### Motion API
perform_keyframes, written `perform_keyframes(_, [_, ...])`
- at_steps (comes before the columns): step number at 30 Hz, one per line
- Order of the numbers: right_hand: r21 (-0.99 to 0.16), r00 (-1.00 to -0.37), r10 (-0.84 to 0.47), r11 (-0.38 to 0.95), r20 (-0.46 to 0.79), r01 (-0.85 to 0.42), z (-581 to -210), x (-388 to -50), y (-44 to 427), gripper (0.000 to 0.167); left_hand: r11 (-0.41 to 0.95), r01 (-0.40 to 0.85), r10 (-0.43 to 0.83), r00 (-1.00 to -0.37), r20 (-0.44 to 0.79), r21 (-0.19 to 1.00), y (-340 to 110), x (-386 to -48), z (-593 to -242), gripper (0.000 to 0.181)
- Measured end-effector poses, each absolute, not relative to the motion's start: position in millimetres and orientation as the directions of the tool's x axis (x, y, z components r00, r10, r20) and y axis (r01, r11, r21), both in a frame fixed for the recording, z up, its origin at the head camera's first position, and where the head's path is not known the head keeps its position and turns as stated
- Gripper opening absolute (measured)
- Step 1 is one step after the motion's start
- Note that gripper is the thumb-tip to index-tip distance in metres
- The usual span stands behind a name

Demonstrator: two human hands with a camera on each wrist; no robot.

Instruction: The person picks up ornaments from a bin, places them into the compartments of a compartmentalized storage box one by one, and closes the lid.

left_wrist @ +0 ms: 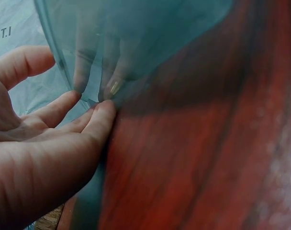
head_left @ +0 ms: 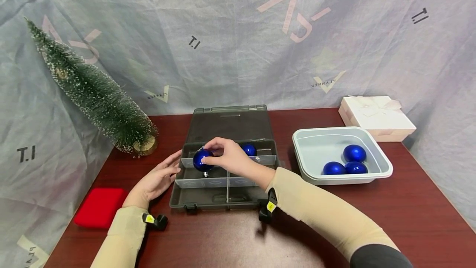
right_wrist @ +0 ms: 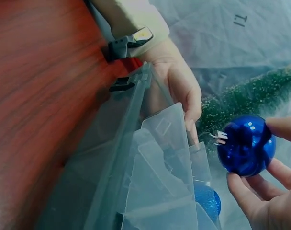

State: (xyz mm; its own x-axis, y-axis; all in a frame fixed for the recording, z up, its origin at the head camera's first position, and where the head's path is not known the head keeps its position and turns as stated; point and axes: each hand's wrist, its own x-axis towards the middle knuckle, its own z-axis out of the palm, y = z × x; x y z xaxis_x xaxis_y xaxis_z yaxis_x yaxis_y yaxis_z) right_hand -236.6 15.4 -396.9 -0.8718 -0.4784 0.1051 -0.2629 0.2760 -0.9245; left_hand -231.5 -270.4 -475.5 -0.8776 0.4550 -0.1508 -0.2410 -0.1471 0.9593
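Note:
My right hand pinches a shiny blue Christmas ball between thumb and fingertips, over the left part of a dark see-through divided box. The ball's silver cap points down toward the near side; the right wrist view shows the same ball raised above the dividers. Another blue ball lies in the back right compartment. Outside the box's left wall, my left hand touches it with fairly straight fingertips. In the left wrist view those fingers rest against the clear wall.
The box lid stands open at the back. To the right, a pale tub holds three blue balls, with a white gift box behind it. A small frosted Christmas tree and a red case are on the left.

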Motion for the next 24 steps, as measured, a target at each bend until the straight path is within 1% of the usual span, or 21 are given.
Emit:
perform_keyframes(7, [-0.900, -0.867, -0.493, 0.343, 0.070, -0.268, -404.2, -245.1, -1.6, 0.026, -0.147, -0.252, 0.460, -0.874, -0.159, 0.957, -270.7, -232.0, -474.2, 0.073])
perform_keyframes(12, [-0.881, -0.869, -0.492, 0.384, 0.057, -0.275, -408.8, -247.4, -10.4, 0.027, -0.132, -0.264, 0.459, -0.871, -0.177, 0.956, -271.8, -232.9, -474.5, 0.072])
perform_keyframes(17, [-0.847, -0.864, -0.500, 0.430, 0.064, -0.311, -410.9, -248.7, -16.7, 0.029, -0.141, -0.270, 0.453, -0.873, -0.180, 0.953, -271.3, -233.8, -474.9, 0.072])
perform_keyframes(24, [-0.806, -0.844, -0.527, 0.457, 0.097, -0.377, -416.4, -248.2, -21.4, 0.030, -0.168, -0.276, 0.445, -0.878, -0.177, 0.946, -271.2, -234.3, -477.2, 0.074])
